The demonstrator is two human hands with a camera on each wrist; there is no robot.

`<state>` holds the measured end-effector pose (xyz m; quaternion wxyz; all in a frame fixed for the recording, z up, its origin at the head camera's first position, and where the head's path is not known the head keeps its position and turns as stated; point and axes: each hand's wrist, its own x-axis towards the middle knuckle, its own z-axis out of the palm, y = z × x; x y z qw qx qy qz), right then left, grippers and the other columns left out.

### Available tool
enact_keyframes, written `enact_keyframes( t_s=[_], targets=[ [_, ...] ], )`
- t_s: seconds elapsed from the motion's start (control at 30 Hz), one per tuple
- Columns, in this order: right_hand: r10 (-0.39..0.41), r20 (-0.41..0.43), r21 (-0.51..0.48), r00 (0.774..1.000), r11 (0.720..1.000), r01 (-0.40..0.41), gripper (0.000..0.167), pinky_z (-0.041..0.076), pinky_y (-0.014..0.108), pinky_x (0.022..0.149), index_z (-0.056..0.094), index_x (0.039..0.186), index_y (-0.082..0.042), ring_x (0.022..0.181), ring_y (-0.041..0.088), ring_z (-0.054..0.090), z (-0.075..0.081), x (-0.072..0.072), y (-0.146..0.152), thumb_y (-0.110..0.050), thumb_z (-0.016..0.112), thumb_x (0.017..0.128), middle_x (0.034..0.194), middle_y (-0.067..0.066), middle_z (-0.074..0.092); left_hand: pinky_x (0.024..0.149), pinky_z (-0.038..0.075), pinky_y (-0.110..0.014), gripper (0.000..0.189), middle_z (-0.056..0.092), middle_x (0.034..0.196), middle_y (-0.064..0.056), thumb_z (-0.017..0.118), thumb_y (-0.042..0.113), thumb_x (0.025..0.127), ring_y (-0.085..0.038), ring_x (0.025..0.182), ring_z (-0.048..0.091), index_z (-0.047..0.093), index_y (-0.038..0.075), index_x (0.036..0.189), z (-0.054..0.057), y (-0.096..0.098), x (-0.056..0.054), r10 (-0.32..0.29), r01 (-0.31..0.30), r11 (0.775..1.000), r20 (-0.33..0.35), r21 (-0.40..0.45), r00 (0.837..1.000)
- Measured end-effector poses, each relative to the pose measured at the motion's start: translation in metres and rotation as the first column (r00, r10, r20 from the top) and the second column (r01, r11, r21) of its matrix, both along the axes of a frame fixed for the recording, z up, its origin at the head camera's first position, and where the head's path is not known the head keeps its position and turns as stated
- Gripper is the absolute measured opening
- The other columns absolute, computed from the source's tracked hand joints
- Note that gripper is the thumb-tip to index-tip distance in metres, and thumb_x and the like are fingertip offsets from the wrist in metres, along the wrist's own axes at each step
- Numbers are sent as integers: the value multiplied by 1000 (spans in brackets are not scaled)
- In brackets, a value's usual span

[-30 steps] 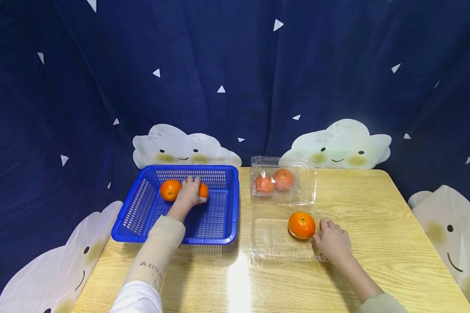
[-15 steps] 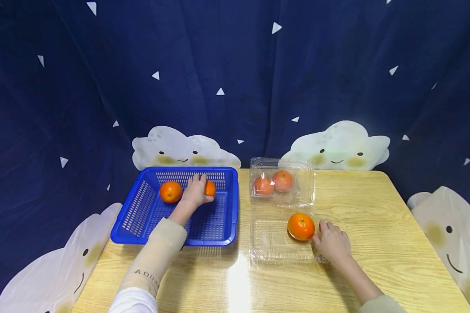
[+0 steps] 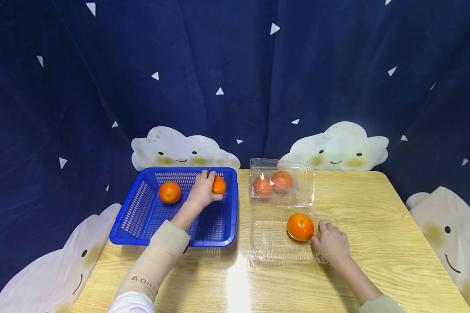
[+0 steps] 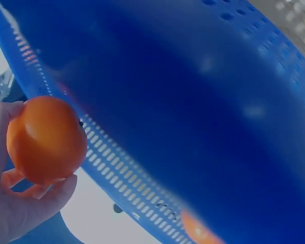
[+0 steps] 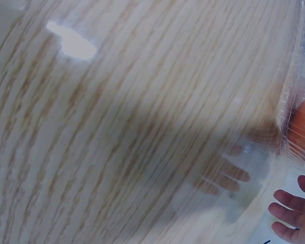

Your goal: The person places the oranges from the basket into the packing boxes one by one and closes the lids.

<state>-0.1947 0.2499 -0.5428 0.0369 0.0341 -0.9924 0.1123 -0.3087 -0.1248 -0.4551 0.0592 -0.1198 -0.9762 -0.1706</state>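
My left hand [image 3: 202, 191] grips an orange [image 3: 219, 185] over the right part of the blue basket [image 3: 235, 208]. The left wrist view shows that orange [image 4: 47, 140] between thumb and curled fingers, near the basket's slotted wall. A second orange [image 3: 170, 192] lies in the basket's back left. My right hand [image 3: 333, 244] is at the right edge of an unfolded clear plastic clamshell box [image 3: 270, 243], fingers loosely spread. Just left of its fingertips, an orange [image 3: 300, 227] sits in the box's near half. The right wrist view shows the hand's spread fingers [image 5: 290, 213] holding nothing.
Two more oranges [image 3: 272, 183] show through the clear plastic of the box's far half. Basket and box stand side by side on a wooden table [image 3: 376, 217]. A dark blue curtain [image 3: 235, 78] with white clouds hangs behind the table.
My left hand has moved right across the basket with the orange in its grip, away from the other orange. The right hand has stayed beside the box.
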Motion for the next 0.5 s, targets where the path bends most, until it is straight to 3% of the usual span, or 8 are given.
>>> enact_keyframes(
  t_s=[0.5],
  targets=[
    [-3, -6, -8, 1000, 1000, 3, 30, 42, 51, 67, 49, 92, -3, 77, 33, 53, 0, 0, -1, -27, 62, 80, 88, 14, 54, 78, 50, -45, 71, 45, 115, -19, 78, 29, 65, -36, 99, 47, 47, 3, 124, 10, 27, 14, -88, 102, 991, -146, 85, 985]
  ],
)
